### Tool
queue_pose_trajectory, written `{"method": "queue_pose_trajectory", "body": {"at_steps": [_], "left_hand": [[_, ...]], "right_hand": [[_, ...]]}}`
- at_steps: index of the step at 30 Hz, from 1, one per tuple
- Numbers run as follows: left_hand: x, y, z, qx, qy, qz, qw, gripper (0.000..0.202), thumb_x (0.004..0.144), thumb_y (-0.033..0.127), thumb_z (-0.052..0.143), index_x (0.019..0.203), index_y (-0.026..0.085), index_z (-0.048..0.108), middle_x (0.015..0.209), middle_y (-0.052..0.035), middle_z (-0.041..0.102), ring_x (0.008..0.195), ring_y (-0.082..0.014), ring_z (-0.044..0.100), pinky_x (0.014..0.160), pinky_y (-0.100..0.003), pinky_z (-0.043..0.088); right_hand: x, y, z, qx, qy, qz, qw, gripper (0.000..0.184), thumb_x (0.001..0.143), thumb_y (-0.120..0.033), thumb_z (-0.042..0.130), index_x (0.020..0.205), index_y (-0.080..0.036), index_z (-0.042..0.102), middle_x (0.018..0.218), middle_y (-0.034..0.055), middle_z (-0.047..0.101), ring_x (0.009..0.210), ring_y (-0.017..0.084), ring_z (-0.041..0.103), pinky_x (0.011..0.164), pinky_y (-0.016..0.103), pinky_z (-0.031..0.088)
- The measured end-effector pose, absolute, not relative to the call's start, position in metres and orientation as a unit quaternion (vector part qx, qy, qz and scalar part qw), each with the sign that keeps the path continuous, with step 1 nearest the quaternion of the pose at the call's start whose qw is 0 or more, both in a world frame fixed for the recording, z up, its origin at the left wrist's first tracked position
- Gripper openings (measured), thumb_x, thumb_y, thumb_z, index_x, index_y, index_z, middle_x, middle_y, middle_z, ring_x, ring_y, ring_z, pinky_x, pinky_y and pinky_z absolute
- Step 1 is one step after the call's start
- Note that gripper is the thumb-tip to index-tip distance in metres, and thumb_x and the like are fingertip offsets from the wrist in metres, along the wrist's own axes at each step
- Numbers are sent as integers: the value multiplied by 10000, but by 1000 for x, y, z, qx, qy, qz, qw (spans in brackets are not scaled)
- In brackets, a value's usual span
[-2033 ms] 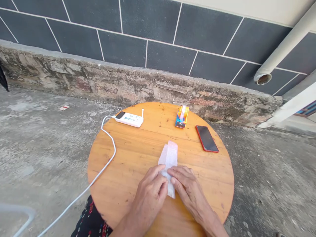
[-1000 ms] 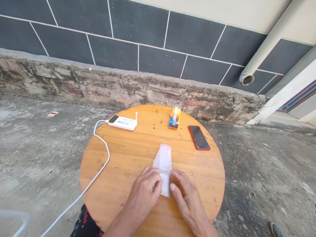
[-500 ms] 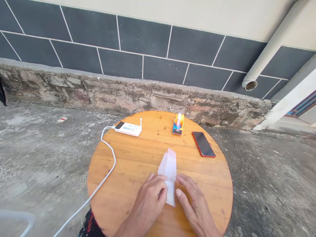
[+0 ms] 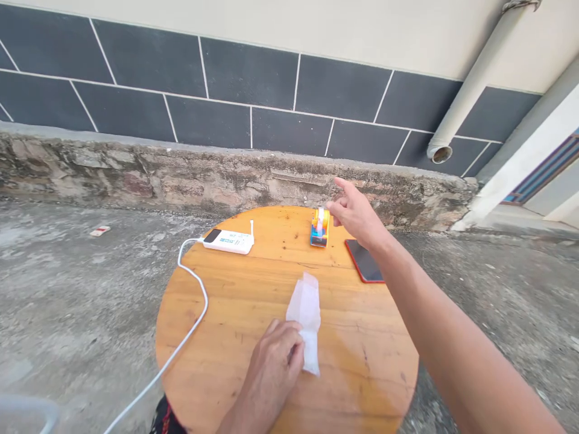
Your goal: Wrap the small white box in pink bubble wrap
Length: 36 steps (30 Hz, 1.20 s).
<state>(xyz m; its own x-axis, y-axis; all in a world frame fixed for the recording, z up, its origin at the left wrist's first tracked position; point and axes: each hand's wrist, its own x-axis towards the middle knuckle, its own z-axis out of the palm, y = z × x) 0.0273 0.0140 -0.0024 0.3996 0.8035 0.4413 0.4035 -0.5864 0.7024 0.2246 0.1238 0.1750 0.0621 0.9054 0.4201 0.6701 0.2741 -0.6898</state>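
A folded white paper strip (image 4: 306, 319) lies near the front of a round wooden table (image 4: 235, 301). My left hand (image 4: 274, 367) rests on the strip's near end, fingers curled and pressing it down. My right hand (image 4: 355, 211) is stretched out over the table's far side, fingers apart and holding nothing, right beside a small orange and blue tape dispenser (image 4: 319, 228). A red-edged phone (image 4: 364, 262) lies face up under my right forearm, partly hidden.
A white power bank (image 4: 228, 240) with a white cable (image 4: 190, 319) sits at the table's far left; the cable trails off the left edge. Behind the table are a low stone ledge, a dark tiled wall and a white drainpipe (image 4: 470, 84). Rough concrete floor surrounds it.
My right hand has left the paper strip and reached forward to the tape dispenser. My left hand stays on the strip. The camera has tilted up slightly.
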Motion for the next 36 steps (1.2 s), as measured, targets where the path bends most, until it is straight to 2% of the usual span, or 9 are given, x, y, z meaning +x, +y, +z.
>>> {"method": "queue_pose_trajectory", "body": {"at_steps": [4,7,9,11,14,17,20,28,36], "left_hand": [[27,14,-1,794,381,397,259,249,775,-5,415,634,185,496,867,-25,677,745,-166,566,639,-267,440],[26,14,1,796,378,393,262,249,792,8,420,643,188,504,849,-25,672,772,-173,577,656,-270,449],[26,14,1,801,379,385,258,250,804,19,421,642,189,507,850,-27,673,784,-176,582,671,-278,455],[25,14,1,805,384,376,251,247,814,30,420,649,189,513,860,-31,673,785,-176,583,682,-285,459],[26,13,2,809,391,367,241,247,825,41,416,657,188,521,864,-33,675,779,-174,586,689,-291,464],[27,12,5,808,395,363,243,249,815,35,430,643,185,530,873,-27,681,793,-170,595,706,-290,472],[27,12,7,804,398,364,251,247,807,30,445,647,186,548,896,-21,687,813,-166,603,721,-283,477],[27,13,2,797,398,365,272,231,816,30,443,679,192,535,923,-22,672,862,-168,600,759,-287,473],[24,15,5,805,384,356,280,223,846,65,424,692,195,519,949,-32,657,863,-173,589,742,-294,464]], "right_hand": [[212,61,130,-560,-747,104,343,294,896,-254,493,1168,-187,583,722,-8,602,670,151,591,657,302,470],[213,-6,71,-552,-772,151,277,203,916,-258,483,1065,-200,607,898,40,648,803,170,622,751,323,497],[217,-38,40,-551,-773,137,281,269,901,-258,508,1159,-203,557,1064,79,630,950,197,616,820,337,508],[218,-56,20,-557,-779,117,264,459,866,-263,563,1309,-219,453,1285,109,539,1171,242,527,951,385,467],[211,-61,6,-552,-793,93,242,698,806,-272,629,1424,-219,310,1425,132,418,1284,295,423,1020,456,415],[201,-55,-1,-555,-794,91,231,762,759,-198,637,1436,-201,285,1418,145,425,1270,309,435,1015,487,416],[191,-50,-4,-561,-788,90,236,710,729,-125,622,1387,-190,365,1365,146,472,1209,298,487,987,469,449],[181,-44,-5,-560,-794,32,235,562,782,-46,499,1323,-190,444,1275,139,533,1098,281,549,909,452,509],[182,-40,3,-564,-784,86,243,530,788,-27,469,1290,-198,486,1250,115,534,1079,249,544,928,424,499]]}}
